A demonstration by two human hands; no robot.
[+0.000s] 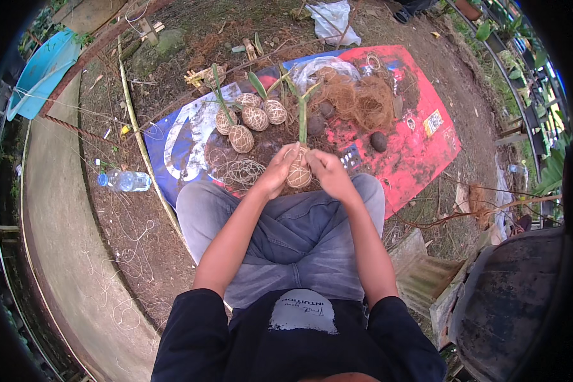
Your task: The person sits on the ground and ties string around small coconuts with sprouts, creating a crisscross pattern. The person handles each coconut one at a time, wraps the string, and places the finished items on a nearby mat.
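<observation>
Between my hands stands a string-wrapped fibre ball with a green plant shoot rising from its top. My left hand grips the ball's left side near the base of the shoot. On the other side, the fingers of my right hand pinch at the ball's upper right edge; whether they hold string is too small to tell. Several finished-looking wrapped balls lie beyond, some with green leaves. A loose tangle of pale string is left of my left hand. Dark round balls and brown coconut-like fibre lie ahead.
A soiled red and blue banner sheet covers the ground before my crossed legs. A plastic bottle lies at the left, beside a long thin pole. A turquoise basin is at upper left, a large dark container at lower right.
</observation>
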